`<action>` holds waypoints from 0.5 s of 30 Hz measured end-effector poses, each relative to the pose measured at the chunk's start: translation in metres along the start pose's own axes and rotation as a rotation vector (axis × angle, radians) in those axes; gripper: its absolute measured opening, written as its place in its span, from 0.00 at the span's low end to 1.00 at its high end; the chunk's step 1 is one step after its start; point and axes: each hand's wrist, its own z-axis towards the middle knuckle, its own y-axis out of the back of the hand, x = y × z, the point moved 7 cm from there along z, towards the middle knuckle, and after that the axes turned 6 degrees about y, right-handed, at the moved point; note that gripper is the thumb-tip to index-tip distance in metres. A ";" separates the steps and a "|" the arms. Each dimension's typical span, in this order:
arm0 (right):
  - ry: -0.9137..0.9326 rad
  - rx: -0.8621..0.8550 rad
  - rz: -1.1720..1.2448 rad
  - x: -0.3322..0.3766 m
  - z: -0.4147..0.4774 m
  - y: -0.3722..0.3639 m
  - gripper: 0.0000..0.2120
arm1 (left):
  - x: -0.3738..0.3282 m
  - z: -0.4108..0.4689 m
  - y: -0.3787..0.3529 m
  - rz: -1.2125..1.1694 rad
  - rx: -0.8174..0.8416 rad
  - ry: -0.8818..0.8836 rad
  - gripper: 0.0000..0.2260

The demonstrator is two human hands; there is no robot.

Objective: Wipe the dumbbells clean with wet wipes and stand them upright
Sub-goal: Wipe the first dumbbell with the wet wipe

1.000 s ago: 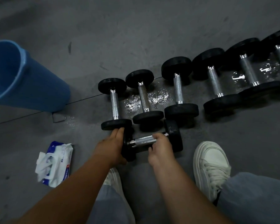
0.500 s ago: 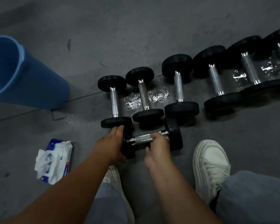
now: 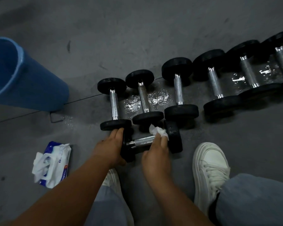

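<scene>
A small dumbbell (image 3: 142, 141) with black ends and a knurled metal handle lies sideways on the grey floor just in front of me. My left hand (image 3: 110, 146) grips its left black end. My right hand (image 3: 157, 150) is shut on a crumpled white wet wipe (image 3: 158, 131), pressed at the right part of the handle beside the right end (image 3: 173, 137). Behind it, several more dumbbells (image 3: 178, 88) lie flat in a row running to the far right.
An open pack of wet wipes (image 3: 52, 163) lies on the floor at the left. A blue bucket (image 3: 28, 85) stands at the far left. Wet patches (image 3: 155, 99) shine between the dumbbells. My white shoe (image 3: 209, 168) rests at the right.
My right hand slid along the handle toward the right end, and the white wipe now shows above my fingers. The left hand stays on the left end.
</scene>
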 end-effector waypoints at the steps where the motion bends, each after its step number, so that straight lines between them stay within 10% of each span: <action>1: 0.000 0.074 -0.029 -0.002 0.002 -0.006 0.31 | 0.000 0.000 0.000 0.002 -0.003 0.001 0.58; 4: 0.087 0.252 -0.120 -0.009 0.000 -0.020 0.31 | 0.000 0.001 -0.001 0.008 0.000 0.000 0.58; 15: 0.056 0.091 -0.206 -0.028 0.013 -0.014 0.37 | 0.001 0.000 0.000 -0.002 -0.004 0.000 0.57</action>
